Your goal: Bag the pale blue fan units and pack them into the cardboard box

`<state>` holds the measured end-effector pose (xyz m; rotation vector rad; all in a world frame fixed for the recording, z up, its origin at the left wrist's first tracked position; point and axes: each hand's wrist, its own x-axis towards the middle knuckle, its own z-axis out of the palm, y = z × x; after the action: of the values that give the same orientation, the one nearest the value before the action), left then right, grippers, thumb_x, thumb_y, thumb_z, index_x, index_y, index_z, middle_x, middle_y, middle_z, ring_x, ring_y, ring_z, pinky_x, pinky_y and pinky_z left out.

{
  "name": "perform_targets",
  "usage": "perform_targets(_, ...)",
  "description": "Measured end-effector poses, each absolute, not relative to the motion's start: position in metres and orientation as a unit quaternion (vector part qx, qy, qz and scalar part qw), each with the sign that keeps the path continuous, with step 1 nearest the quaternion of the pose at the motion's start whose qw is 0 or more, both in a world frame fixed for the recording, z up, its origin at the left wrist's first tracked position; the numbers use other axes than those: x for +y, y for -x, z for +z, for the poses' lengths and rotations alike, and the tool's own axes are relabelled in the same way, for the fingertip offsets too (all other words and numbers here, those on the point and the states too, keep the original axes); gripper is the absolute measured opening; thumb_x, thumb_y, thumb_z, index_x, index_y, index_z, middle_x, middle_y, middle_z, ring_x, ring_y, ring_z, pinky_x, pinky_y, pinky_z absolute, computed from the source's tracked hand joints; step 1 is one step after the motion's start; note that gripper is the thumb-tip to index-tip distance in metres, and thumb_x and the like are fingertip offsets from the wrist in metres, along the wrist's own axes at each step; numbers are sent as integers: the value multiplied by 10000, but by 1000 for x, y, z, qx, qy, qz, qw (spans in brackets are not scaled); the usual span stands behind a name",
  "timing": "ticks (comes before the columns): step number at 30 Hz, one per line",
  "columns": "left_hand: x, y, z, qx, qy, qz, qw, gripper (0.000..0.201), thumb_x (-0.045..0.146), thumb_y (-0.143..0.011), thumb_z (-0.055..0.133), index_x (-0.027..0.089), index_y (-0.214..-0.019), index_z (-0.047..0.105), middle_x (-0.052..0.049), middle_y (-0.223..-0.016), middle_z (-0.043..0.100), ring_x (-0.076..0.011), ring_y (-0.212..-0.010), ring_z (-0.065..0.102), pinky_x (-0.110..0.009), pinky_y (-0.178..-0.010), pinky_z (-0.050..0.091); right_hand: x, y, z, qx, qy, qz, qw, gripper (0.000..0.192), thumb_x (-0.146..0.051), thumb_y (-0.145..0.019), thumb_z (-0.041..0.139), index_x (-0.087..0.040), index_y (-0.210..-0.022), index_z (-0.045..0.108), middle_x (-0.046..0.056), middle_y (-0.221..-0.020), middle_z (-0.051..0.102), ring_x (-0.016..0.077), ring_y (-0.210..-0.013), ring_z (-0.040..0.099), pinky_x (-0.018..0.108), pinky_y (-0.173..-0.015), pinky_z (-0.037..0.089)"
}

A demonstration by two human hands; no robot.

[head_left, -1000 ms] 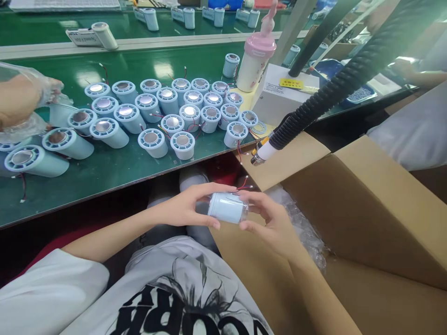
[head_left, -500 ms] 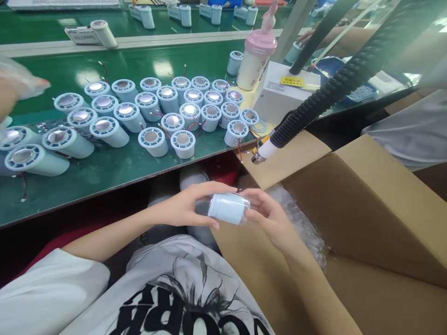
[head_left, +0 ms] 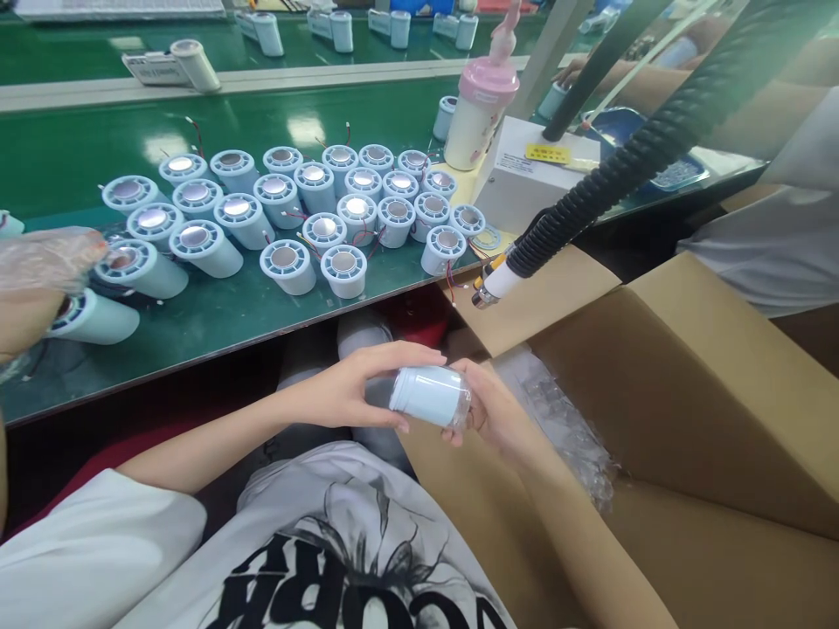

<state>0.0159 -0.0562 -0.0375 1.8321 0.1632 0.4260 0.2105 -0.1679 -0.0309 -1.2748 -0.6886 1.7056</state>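
A light-blue cylinder (head_left: 427,395) lies on its side between my two hands, above my lap, with clear plastic film around it. My left hand (head_left: 367,384) is closed about its left end, fingers over the top and thumb below. At the film-covered right end, my right hand (head_left: 490,404) grips it, with fingertips showing underneath. Several similar light-blue cylinders (head_left: 288,266) with silver round centres and thin wires stand on the green table (head_left: 249,323) ahead.
A co-worker's plastic-covered hand (head_left: 49,262) reaches over the cylinders at the left. An open cardboard box (head_left: 727,393) with clear plastic bags (head_left: 557,411) is at my right. A black ribbed hose (head_left: 590,183) hangs above it, near a pink-topped bottle (head_left: 481,109) and a white device (head_left: 524,175).
My right hand has shifted its grip around the cylinder's right end, its fingers now coming out underneath. The co-worker's hand has come down onto the left cylinders, nudging some rightward.
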Motion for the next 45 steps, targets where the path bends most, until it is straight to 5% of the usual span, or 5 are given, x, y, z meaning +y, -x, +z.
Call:
perform_targets(12, -59, -17, -36, 73, -786, 203, 579, 642, 196, -724, 736, 249, -1320, 502, -147, -1367, 496, -278, -1262, 477, -387, -976, 468, -166, -203, -27, -160, 489, 778, 361, 711, -594, -946, 178, -101, -726, 641, 51, -534, 628, 48, -338, 529, 89, -321, 389)
perform_targets(22, -69, -13, -29, 89, -791, 196, 573, 732, 171, -737, 713, 259, -1391, 397, -136, -1386, 476, -270, -1263, 476, -359, -986, 477, -176, -200, -23, -252, 509, 709, 418, 527, -718, -792, 449, -192, -802, 471, -6, -505, 612, 126, -375, 572, 178, -324, 416)
perform_targets(31, -74, -10, -22, 64, -793, 222, 564, 757, 116, -720, 716, 312, -1378, 397, -92, -1375, 492, -244, -1245, 498, -352, -1025, 441, -187, -200, -6, -368, 556, 623, 409, 480, -600, -929, 275, -188, -849, 507, 17, -592, 617, 143, -489, 603, 236, -437, 491)
perform_targets(38, -80, -9, -13, 164, -723, 163, 651, 621, 251, -748, 725, 248, -1316, 474, -99, -1254, 566, -231, -1095, 584, -303, -868, 533, -194, -209, -23, -639, 553, 268, 463, 361, -145, -882, 499, -281, -1214, 465, 83, -1437, 431, 250, -1274, 475, 476, -997, 460)
perform_targets(45, -77, -8, -10, 165, -699, 110, 687, 701, 291, -771, 708, 280, -1398, 395, -98, -1276, 556, -214, -1031, 612, -294, -841, 536, -199, -212, -27, -614, 502, 390, 468, 476, -223, -815, 675, -331, -1257, 534, 56, -1332, 559, 250, -1206, 546, 399, -929, 529)
